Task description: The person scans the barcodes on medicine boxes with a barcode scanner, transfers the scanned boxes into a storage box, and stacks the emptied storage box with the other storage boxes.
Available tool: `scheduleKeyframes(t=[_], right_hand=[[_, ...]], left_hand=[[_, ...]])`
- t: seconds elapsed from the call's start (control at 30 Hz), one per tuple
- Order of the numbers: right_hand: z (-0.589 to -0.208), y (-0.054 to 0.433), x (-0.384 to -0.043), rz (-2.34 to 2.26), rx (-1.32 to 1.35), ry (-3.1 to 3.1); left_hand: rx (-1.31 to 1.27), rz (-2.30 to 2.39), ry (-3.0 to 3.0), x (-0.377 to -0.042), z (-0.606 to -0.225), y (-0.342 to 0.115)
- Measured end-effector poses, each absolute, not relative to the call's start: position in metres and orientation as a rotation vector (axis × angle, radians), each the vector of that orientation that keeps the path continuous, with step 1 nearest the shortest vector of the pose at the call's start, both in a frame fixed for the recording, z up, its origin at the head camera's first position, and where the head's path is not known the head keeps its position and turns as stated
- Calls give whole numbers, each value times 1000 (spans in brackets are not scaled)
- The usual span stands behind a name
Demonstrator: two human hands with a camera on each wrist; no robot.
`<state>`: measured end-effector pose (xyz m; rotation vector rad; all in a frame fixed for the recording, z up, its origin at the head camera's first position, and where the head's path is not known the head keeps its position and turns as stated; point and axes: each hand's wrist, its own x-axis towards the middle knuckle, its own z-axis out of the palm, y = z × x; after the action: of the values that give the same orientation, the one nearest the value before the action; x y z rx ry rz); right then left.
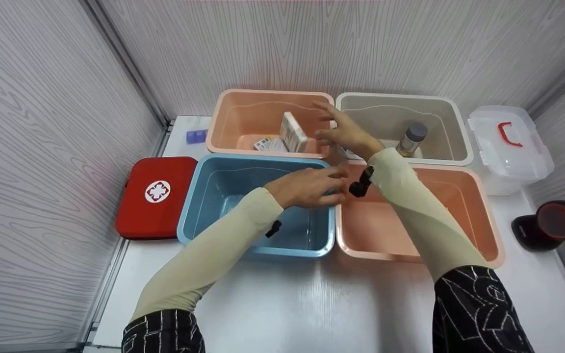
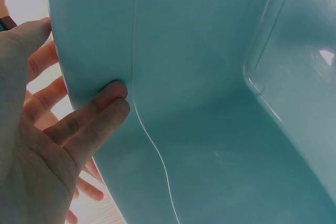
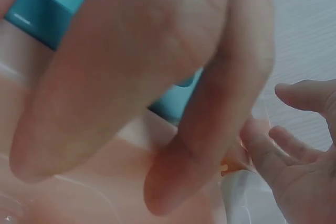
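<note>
My left hand [image 1: 307, 189] hangs over the right rim of the blue bin [image 1: 292, 252]. In the left wrist view its fingers [image 2: 97, 121] straddle that rim, two of them along the inner wall. Above the corner between the two rear bins, my right hand [image 1: 344, 131] is spread with nothing in it. To its left a white box [image 1: 292, 133] stands in the rear peach bin [image 1: 253, 115], beside a small printed packet [image 1: 270, 144]. In the right wrist view the right hand [image 3: 310, 171] appears at the right edge, while large blurred fingers [image 3: 131, 77] cover the middle.
A dark-capped bottle [image 1: 411, 139] stands in the off-white bin [image 1: 375, 110]. The front peach bin [image 1: 378, 235] lies under my right forearm. A red first-aid case [image 1: 140, 211] and purple pill box [image 1: 195, 137] are left; a clear lidded box [image 1: 508, 162] and black scanner [image 1: 552, 223] right.
</note>
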<state>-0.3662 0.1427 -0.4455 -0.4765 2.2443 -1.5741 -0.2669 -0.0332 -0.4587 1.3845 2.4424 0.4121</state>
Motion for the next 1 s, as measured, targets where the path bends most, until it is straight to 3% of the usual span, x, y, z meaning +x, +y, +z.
scheduleKeyframes(t=[0.57, 1.0], right_hand=[[-438, 154, -334, -1230, -744, 2619], [-427, 285, -264, -1134, -784, 2841]], left_hand=[[1360, 368, 2470, -270, -459, -37], [1343, 409, 2452, -270, -458, -37]])
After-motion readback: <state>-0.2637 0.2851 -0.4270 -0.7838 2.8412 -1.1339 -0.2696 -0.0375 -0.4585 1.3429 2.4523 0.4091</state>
